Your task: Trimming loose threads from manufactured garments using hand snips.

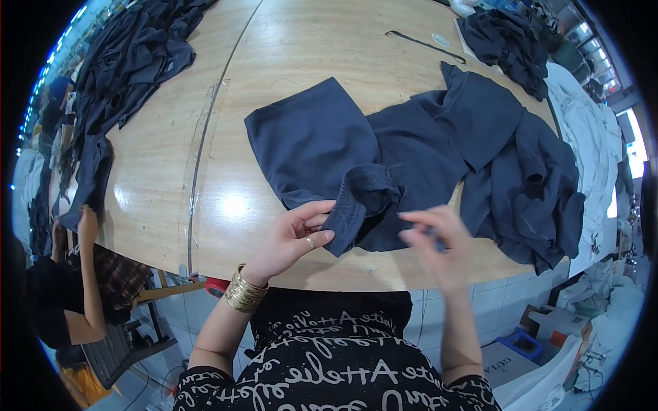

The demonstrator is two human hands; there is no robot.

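Observation:
A dark navy garment [418,147] lies spread on the table before me, one flat panel reaching to the upper left. Its stitched, gathered band [346,216] curls up into an open loop near the table's front edge. My left hand [301,229] pinches that band between thumb and fingers. Just right of the loop, my right hand [439,243] is raised and blurred, its fingers curled in. A small dark bluish thing shows at its palm, too smeared to name.
More navy garments [524,185] are heaped at the right, with white cloth [582,130] along that edge. A thin black strip [425,46] lies at the back. At the left, another person's hand [87,226] handles dark cloth [92,181]. A table seam [205,137] runs front to back.

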